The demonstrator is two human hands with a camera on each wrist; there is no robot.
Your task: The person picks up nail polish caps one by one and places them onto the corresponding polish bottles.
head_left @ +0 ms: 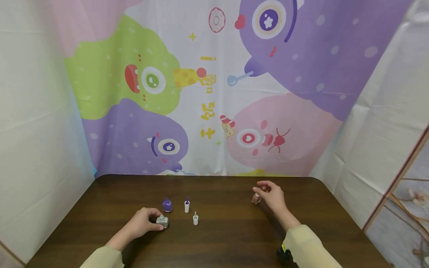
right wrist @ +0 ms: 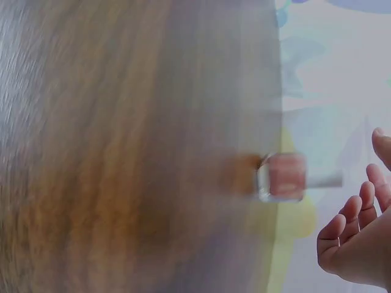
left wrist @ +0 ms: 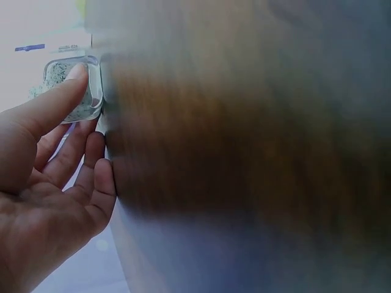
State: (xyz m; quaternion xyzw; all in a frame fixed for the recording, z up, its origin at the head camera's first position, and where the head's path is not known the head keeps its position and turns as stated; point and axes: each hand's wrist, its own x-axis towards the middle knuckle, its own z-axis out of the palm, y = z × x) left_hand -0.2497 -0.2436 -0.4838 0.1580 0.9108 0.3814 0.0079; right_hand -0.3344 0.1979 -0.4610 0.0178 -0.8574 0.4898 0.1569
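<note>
My left hand (head_left: 143, 223) pinches a squat clear nail polish bottle (head_left: 162, 222) with silvery glitter, its neck uncapped. In the left wrist view the thumb presses one face of this bottle (left wrist: 73, 108) low by the tabletop. A pinkish nail polish bottle (head_left: 256, 199) with a pale top stands on the table below my right hand (head_left: 273, 197). The right wrist view shows a gap between the bottle (right wrist: 287, 177) and the loosely curled fingers (right wrist: 333, 235). Beside the left hand is an uncapped purple nail polish bottle (head_left: 167, 206).
Two white nail polish caps stand brush up between the hands: a purple-tipped cap (head_left: 187, 207) and a shorter cap with a greyish brush (head_left: 196, 220). The dark wooden table (head_left: 221, 242) ends at a cartoon-printed curtain (head_left: 207, 156). Pale cloth hangs at both sides.
</note>
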